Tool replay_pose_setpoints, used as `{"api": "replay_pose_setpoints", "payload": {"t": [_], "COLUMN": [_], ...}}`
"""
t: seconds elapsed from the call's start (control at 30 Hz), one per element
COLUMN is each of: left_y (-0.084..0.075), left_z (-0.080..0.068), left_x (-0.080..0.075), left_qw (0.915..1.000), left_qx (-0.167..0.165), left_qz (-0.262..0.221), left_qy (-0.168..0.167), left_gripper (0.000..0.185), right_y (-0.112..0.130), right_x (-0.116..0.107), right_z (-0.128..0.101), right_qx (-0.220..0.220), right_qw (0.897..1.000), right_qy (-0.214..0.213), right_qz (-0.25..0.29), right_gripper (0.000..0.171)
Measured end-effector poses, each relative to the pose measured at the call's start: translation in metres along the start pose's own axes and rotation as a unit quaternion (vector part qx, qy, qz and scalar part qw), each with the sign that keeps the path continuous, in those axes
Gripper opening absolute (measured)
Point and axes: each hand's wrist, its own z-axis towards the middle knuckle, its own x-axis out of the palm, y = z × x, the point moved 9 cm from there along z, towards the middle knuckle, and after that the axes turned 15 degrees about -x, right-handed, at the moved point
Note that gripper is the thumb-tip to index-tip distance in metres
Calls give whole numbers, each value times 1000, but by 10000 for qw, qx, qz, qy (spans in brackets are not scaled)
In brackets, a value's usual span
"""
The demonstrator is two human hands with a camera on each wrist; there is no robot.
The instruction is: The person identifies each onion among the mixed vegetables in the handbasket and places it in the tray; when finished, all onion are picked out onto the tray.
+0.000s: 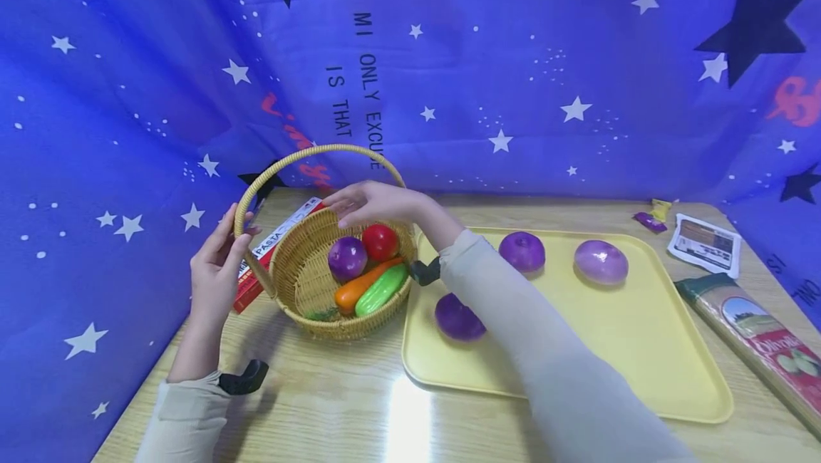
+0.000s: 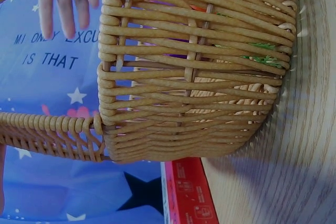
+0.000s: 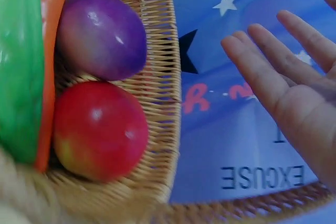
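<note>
My left hand [image 1: 217,271] grips the left side of the handle of a wicker basket [image 1: 333,328], thumb and fingers about the rim-wrapped arch. Over the basket's far side, under the arch, my right hand [image 1: 378,203] is held with its fingers extended, holding nothing; the right wrist view shows its spread fingers [image 3: 262,77] apart from the basket. Inside lie a purple onion [image 1: 348,258], a red round fruit [image 3: 100,129] with a yellowish patch, an orange carrot [image 1: 359,288] and a green cucumber-like vegetable [image 1: 382,290].
Right of the basket, a yellow tray [image 1: 616,335] bears purple onions [image 1: 522,252], one partly behind my right arm. A red pasta box [image 1: 246,292] lies behind the basket. Further right are an olive-labelled package [image 1: 757,342], a white-edged packet [image 1: 705,245] and small wrapped sweets [image 1: 651,221].
</note>
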Motion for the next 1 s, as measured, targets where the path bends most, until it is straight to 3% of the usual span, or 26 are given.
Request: {"api": "replay_pose_setpoints", "payload": {"t": [0.23,0.5,0.8,1.0], "left_y": [1,1,1,1], "left_z": [0,1,1,1], "left_x": [4,0,1,0], "left_qw": [9999,9999,9993,9995], "left_qx": [42,79,198,158], "left_qz": [-60,-119,-263,-219], "left_qy": [103,98,193,175], "left_gripper": [46,45,46,46], "right_y": [-31,-47,-50,-41], "right_x": [7,10,26,36], "right_z": [11,24,31,36], "right_qx": [301,477,764,591], "right_qw": [9990,9983,9962,9982], "right_qy": [-225,-345,-45,9], "right_qz": [261,-22,-426,-118], "right_gripper": [56,53,50,48]}}
